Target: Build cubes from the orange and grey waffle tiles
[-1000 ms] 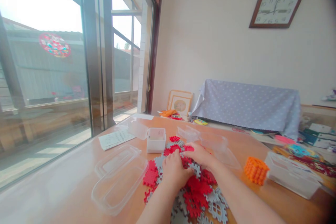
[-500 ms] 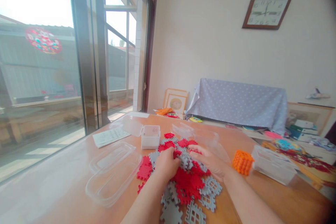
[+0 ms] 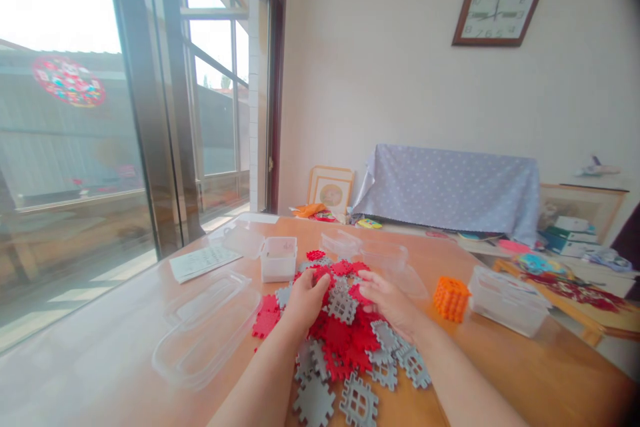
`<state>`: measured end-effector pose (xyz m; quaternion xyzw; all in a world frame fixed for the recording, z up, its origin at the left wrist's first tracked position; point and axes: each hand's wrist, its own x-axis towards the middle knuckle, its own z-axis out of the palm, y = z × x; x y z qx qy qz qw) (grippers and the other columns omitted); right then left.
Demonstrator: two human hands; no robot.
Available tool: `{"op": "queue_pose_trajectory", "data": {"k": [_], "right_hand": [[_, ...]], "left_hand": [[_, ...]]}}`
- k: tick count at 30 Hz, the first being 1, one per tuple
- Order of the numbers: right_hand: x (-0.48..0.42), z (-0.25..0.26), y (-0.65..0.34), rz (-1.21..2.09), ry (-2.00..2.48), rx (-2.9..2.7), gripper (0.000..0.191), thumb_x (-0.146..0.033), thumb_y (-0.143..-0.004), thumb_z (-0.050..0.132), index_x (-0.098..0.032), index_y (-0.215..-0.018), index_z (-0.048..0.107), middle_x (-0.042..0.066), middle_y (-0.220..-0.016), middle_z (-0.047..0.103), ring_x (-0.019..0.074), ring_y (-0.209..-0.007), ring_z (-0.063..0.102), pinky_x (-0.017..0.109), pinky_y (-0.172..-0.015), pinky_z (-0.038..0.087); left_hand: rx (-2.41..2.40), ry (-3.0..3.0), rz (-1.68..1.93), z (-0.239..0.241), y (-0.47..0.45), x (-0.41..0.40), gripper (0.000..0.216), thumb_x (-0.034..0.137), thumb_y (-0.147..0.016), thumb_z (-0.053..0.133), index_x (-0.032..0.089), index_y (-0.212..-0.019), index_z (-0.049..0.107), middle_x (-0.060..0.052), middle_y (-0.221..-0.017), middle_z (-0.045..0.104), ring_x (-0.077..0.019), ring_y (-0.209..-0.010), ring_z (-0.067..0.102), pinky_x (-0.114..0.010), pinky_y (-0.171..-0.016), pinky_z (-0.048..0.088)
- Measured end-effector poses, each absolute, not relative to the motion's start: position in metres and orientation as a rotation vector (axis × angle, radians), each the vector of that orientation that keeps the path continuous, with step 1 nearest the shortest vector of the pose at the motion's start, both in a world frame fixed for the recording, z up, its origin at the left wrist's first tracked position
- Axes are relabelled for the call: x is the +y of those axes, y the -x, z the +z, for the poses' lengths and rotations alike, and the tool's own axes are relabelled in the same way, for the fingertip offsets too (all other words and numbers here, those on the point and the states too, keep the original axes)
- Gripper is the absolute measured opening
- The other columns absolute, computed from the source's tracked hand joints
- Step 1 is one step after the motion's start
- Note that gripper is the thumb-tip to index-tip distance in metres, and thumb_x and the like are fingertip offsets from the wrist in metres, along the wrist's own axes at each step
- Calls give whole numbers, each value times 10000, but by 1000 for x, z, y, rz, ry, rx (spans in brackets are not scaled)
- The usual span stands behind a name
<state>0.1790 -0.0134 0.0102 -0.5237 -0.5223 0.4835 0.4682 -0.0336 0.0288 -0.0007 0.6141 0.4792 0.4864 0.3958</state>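
Note:
A heap of red and grey plastic interlocking tiles with notched edges lies in front of me. On its left side my left hand is closed, thumb and fingers at a red interlocking tile. Across from it my right hand has its fingers curled at another red interlocking tile; their undersides are hidden. Between the hands rests a grey window-shaped tile. Nearer to me are a second grey window tile and a solid grey tile.
Left of the heap lie a clear plastic lid and printed sheets. A small white box stands behind it. To the right are a stack of orange pieces and a clear container. The wooden table borders a window.
Both hands have shifted a little over the heap. My right fingers, stretched out before, are now curled in, and the grey window tile between the hands is more exposed. The view has turned slightly right.

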Motion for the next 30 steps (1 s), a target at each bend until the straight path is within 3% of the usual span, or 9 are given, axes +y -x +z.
{"op": "queue_pose_trajectory", "data": {"k": [4, 8, 12, 16, 19, 22, 24, 27, 30], "right_hand": [[-15, 14, -172, 1305, 1116, -1299, 635, -425, -837, 671, -297, -1433, 492, 84, -1500, 517, 227, -1326, 531, 374, -1042, 464], [-15, 23, -173, 1233, 1083, -1316, 566, -425, -860, 645, -283, -1398, 538, 82, -1448, 576, 227, -1353, 513, 404, -1103, 414], [-12, 37, -187, 972, 1267, -1185, 450, -448, -843, 608, -215, -1226, 653, 106, -1197, 722, 255, -1167, 646, 400, -973, 510], [-13, 52, -204, 872, 1436, -1235, 413, -465, -842, 581, -200, -1144, 678, 82, -1038, 752, 245, -995, 695, 357, -818, 541], [-20, 57, -221, 825, 1538, -1435, 414, -518, -842, 590, -202, -1083, 705, 60, -972, 753, 243, -920, 692, 361, -794, 526], [-37, 52, -242, 763, 1595, -1631, 527, -602, -798, 650, -222, -1158, 705, 77, -1056, 744, 278, -968, 679, 405, -862, 503], [-55, 45, -253, 716, 1684, -1697, 688, -654, -715, 724, -259, -1276, 664, 101, -1168, 715, 324, -1040, 661, 448, -916, 476], [-83, 31, -259, 637, 1785, -1807, 800, -668, -573, 819, -334, -1285, 670, 112, -1304, 652, 398, -1158, 607, 481, -965, 440], [-102, 17, -250, 617, 1832, -1894, 895, -621, -456, 887, -385, -1290, 665, 107, -1232, 669, 410, -1105, 623, 474, -922, 457]], "left_hand": [[1088, -1557, 1265, 6, 28, 21, 473, 590, -837, 607, 141, -964, 682, -12, -734, 645, -162, -708, 582, -276, -695, 472], [1024, -1604, 1280, 9, 24, 15, 479, 553, -870, 588, 152, -1111, 688, -51, -875, 719, -195, -845, 642, -305, -799, 510], [1068, -1734, 1217, 8, 22, 11, 444, 497, -873, 613, 181, -1179, 677, -84, -1109, 730, -226, -1039, 655, -326, -922, 506], [1072, -1967, 1127, 6, 23, 6, 379, 464, -902, 588, 219, -1176, 685, -75, -1174, 715, -233, -1081, 651, -347, -978, 491], [1117, -2194, 1114, 8, 23, 1, 354, 444, -913, 577, 249, -1186, 690, -76, -1277, 668, -252, -1207, 592, -379, -1082, 425], [1192, -2349, 1038, 12, 22, -4, 421, 472, -917, 567, 248, -1261, 659, -92, -1380, 603, -277, -1301, 524, -419, -1134, 370], [1233, -2419, 945, 15, 20, -8, 474, 518, -911, 565, 249, -1294, 642, -99, -1395, 592, -294, -1309, 512, -439, -1126, 372], [1244, -2504, 851, 19, 18, -16, 545, 583, -885, 579, 281, -1336, 618, -93, -1442, 556, -322, -1348, 468, -472, -1131, 353], [1202, -2547, 751, 20, 17, -23, 696, 697, -798, 619, 324, -1384, 579, -90, -1491, 510, -362, -1399, 406, -524, -1155, 307]]}}
